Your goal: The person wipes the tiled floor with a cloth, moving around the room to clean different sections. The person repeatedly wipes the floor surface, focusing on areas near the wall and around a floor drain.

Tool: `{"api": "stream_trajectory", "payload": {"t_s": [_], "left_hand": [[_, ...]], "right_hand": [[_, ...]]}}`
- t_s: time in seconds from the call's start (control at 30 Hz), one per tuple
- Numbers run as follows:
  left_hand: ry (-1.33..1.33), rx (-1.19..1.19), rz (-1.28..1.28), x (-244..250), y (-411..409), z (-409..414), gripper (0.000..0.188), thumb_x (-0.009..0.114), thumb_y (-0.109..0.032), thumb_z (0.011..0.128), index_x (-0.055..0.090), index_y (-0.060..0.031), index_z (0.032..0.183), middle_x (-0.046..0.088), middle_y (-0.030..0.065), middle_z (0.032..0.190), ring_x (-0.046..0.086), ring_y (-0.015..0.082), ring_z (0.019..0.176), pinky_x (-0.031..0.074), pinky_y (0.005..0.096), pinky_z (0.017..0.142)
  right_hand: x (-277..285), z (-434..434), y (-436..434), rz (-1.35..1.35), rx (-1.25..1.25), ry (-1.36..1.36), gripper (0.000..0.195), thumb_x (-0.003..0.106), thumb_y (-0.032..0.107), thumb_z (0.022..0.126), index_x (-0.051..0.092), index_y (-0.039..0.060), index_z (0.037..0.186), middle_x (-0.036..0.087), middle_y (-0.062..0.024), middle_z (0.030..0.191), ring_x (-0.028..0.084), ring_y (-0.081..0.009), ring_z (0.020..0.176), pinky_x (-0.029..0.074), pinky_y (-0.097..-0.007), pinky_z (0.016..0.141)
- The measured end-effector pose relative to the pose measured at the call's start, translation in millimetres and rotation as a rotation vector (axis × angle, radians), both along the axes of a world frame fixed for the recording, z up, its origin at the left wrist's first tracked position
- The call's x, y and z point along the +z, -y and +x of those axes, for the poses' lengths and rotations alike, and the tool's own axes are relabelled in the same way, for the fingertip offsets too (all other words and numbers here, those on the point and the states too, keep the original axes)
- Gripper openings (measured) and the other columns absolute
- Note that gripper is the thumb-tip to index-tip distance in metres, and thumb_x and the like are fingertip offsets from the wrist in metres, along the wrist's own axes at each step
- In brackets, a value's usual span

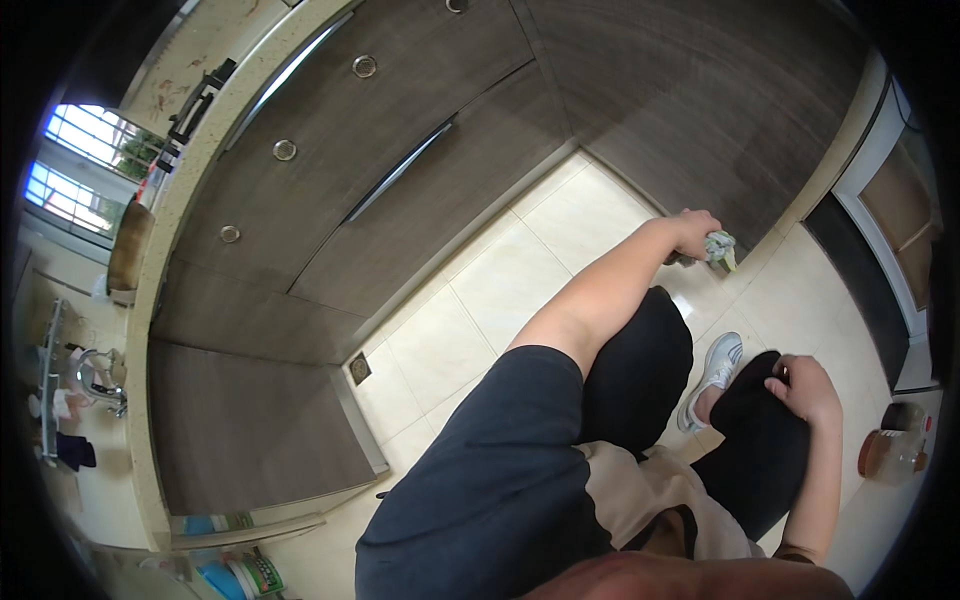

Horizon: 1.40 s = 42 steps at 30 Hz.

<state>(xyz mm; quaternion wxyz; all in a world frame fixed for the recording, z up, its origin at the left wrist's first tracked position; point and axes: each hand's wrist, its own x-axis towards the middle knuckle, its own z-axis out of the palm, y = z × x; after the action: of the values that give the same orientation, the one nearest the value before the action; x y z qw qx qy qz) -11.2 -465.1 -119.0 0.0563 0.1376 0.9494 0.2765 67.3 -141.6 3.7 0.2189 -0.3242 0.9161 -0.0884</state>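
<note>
My left hand [691,231] is closed around a bunched, grey-green patterned cloth [720,247], most of it hidden in the fist. It is close to the lower edge of a dark wood-grain cabinet panel [690,105], above the tiled floor; whether the cloth touches the panel, I cannot tell. My right hand [806,388] rests on my bent right knee in black trousers [757,465], its fingers loosely curled and holding nothing. One grey-white sneaker [716,379] shows between my knees.
Cabinet drawers with a metal handle [401,172] line the left, under a stone countertop [142,390]. On it stand a gas hob [199,105], a pan [131,244] and a faucet [101,382]. A floor drain [360,368] lies by the cabinet base. Jars [892,454] stand at far right.
</note>
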Motion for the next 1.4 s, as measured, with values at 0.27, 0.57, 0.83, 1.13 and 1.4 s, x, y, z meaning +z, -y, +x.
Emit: {"api": "stream_trajectory", "payload": {"t_s": [0.27,0.57,0.83,1.13,1.4], "left_hand": [[0.053,0.137,0.04,17.8,27.3,62.2,0.05,0.07,-0.014,0.065,0.059,-0.0074,0.113,0.054,0.0139,0.111,0.052,0.0313,0.107,0.045,0.0362,0.092],[0.087,0.056,-0.189,102.8,-8.8,133.1,0.055,0.067,-0.007,0.064,0.056,-0.0057,0.117,0.052,0.0133,0.119,0.05,0.0335,0.109,0.045,0.0382,0.093],[0.026,0.263,-0.073,106.8,-3.5,221.3,0.062,0.073,-0.023,0.066,0.053,-0.0047,0.121,0.052,0.0153,0.117,0.052,0.0342,0.106,0.045,0.0382,0.093],[0.159,0.541,0.091,86.5,69.0,258.6,0.07,0.076,-0.035,0.065,0.049,-0.0012,0.12,0.05,0.0244,0.112,0.055,0.0352,0.099,0.047,0.0381,0.088],[0.318,0.288,0.292,84.4,73.2,261.6,0.065,0.071,-0.019,0.079,0.04,-0.0058,0.135,0.043,0.0168,0.13,0.049,0.0253,0.113,0.047,0.0326,0.085]], "right_hand": [[-13.4,-10.4,1.5,-0.028,0.053,-0.055,0.021,0.069,0.017,0.076,0.064,-0.0009,0.085,0.064,-0.021,0.088,0.06,-0.0379,0.088,0.049,-0.0428,0.078],[-17.8,-9.7,28.2,0.05,0.122,-0.154,0.024,0.067,0.019,0.076,0.066,-0.0049,0.082,0.064,-0.0239,0.092,0.061,-0.0394,0.089,0.05,-0.0435,0.079],[-21.6,23.0,72.0,-0.218,0.355,0.161,0.067,0.074,0.03,0.077,0.043,0.0026,0.129,0.061,-0.0245,0.107,0.062,-0.0361,0.094,0.049,-0.0413,0.084],[-63.3,112.0,236.0,-0.947,-0.356,1.276,0.076,0.067,0.045,0.083,0.03,0.0006,0.132,0.045,-0.0205,0.124,0.053,-0.0282,0.11,0.056,-0.0425,0.08],[-150.6,121.6,249.3,-1.136,-0.621,1.443,0.055,0.066,0.021,0.081,0.039,0.009,0.128,0.055,-0.0085,0.112,0.06,-0.0201,0.096,0.057,-0.0413,0.071]]}}
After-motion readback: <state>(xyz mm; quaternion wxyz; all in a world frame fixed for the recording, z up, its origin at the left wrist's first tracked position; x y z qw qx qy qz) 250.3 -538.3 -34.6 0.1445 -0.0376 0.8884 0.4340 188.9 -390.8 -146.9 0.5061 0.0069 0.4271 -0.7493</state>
